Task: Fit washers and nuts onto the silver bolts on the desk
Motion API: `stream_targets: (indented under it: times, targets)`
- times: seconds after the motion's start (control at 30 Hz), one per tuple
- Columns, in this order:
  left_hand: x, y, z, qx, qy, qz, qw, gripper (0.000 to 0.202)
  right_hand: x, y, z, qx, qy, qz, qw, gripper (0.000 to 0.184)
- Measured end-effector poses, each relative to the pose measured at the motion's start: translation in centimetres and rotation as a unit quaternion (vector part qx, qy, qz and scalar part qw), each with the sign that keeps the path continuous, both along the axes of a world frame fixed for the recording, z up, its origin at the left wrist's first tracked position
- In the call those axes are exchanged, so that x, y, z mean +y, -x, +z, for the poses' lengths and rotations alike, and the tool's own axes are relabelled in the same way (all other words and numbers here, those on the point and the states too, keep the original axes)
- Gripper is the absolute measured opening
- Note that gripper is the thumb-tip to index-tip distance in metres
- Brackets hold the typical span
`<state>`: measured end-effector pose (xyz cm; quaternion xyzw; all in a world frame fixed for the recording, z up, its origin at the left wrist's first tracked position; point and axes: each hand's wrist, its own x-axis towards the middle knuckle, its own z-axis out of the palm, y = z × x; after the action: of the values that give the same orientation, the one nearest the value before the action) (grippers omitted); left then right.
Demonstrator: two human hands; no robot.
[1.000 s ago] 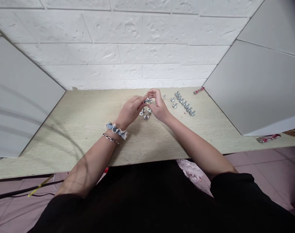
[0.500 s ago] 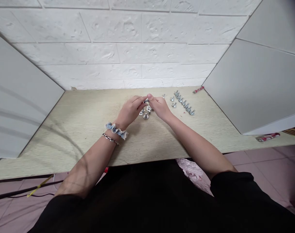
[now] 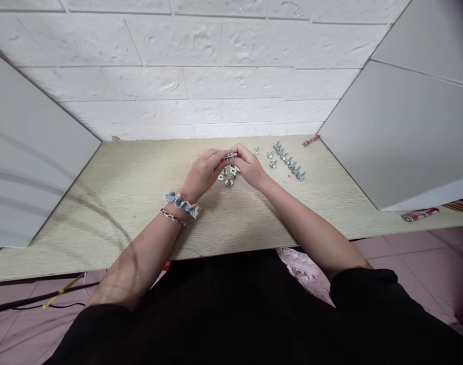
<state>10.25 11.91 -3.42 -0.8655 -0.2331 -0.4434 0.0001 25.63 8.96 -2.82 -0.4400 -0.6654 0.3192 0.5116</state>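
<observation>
Between the fingertips of both hands is a small metal bolt [image 3: 231, 156], lying roughly sideways just above the tabletop. My left hand [image 3: 205, 172] pinches its left end. At its right end, the thumb and fingers of my right hand [image 3: 249, 165] are closed on it. Whether a nut or washer sits on the bolt is too small to tell. Below the hands lie a flat washer [image 3: 221, 177], an upright bolt [image 3: 228, 182] with a washer at its base, and a few more metal pieces partly hidden by my right hand.
A slanting row of bolts with washers [image 3: 288, 160] stands on the right of the wooden table [image 3: 140, 162]. Separate bolts stand left of the row. A red battery [image 3: 311, 141] lies by the right panel, another battery [image 3: 421, 215] nearer the front. A white brick wall closes the back.
My right thumb has come down from its raised position, and the right fingers now curl over the bolt. The bolt shows more clearly. My left hand has hardly moved.
</observation>
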Motion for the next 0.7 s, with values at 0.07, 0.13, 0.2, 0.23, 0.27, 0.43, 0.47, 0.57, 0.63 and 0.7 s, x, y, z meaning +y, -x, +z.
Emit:
stream_targets:
  times: [0.07,0.13,0.2,0.23,0.27,0.43,0.47,0.57,0.63,0.7]
  targets:
    - [-0.01,-0.03,-0.05,0.001,-0.007,-0.006,1.000,0.022,0.02,0.02,-0.05,0.013,-0.010,0.008,1.000,0.009]
    - [-0.01,-0.03,-0.11,0.003,-0.010,-0.007,1.000,0.023,-0.07,0.09,-0.05,0.013,-0.025,-0.005,1.000,0.018]
    - [0.01,-0.02,-0.14,0.002,-0.016,-0.001,1.000,0.022,-0.23,0.21,0.02,0.012,-0.037,-0.032,0.999,0.018]
    - [0.02,-0.01,-0.15,0.001,-0.019,0.005,1.000,0.021,-0.33,0.27,0.08,0.012,-0.039,-0.048,0.998,0.014]
    - [0.03,0.01,-0.15,0.001,-0.022,0.011,1.000,0.021,-0.42,0.31,0.16,0.011,-0.036,-0.065,0.997,0.010]
    - [0.10,-0.01,-0.26,0.003,-0.033,0.014,0.999,0.022,-0.51,0.17,0.61,-0.010,-0.016,-0.126,0.992,0.041]
    - [0.12,-0.03,-0.30,0.003,-0.034,0.013,0.999,0.022,-0.46,0.10,0.64,-0.011,-0.011,-0.128,0.992,0.047]
    - [0.15,-0.08,-0.39,-0.001,-0.042,0.012,0.999,0.021,-0.30,-0.03,0.59,-0.007,0.030,-0.108,0.994,0.059]
    - [0.13,-0.09,-0.39,-0.004,-0.041,0.007,0.999,0.021,-0.22,0.00,0.49,-0.003,0.061,-0.084,0.995,0.063]
    - [0.05,-0.09,-0.34,0.000,-0.031,-0.001,1.000,0.021,-0.16,0.05,0.41,0.002,0.081,-0.064,0.995,0.065]
